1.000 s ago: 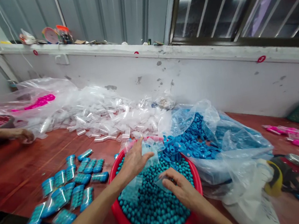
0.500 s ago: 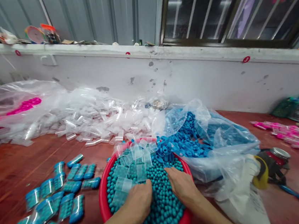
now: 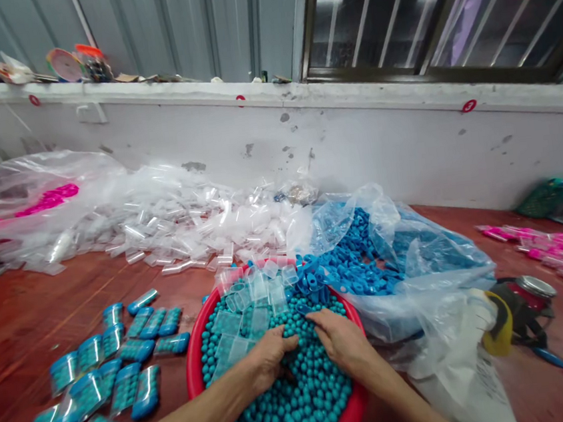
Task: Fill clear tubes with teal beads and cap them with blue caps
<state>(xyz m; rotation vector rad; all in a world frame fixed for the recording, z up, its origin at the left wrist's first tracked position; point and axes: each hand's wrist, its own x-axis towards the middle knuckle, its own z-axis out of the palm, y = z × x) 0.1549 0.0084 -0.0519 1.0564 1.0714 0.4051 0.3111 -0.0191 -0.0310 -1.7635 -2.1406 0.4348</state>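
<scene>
Head: right hand (image 3: 343, 342) over teal beads (image 3: 302, 410).

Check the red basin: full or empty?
Well filled, not empty: teal beads spread across the red basin, with clear sleeves and blue caps on top. Cannot tell how deep the beads go.

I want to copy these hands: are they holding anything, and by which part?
I can't tell. The right hand is at a small blue piece, but no clear hold shows. The left hand is over the turquoise beads, its grip partly hidden.
</scene>
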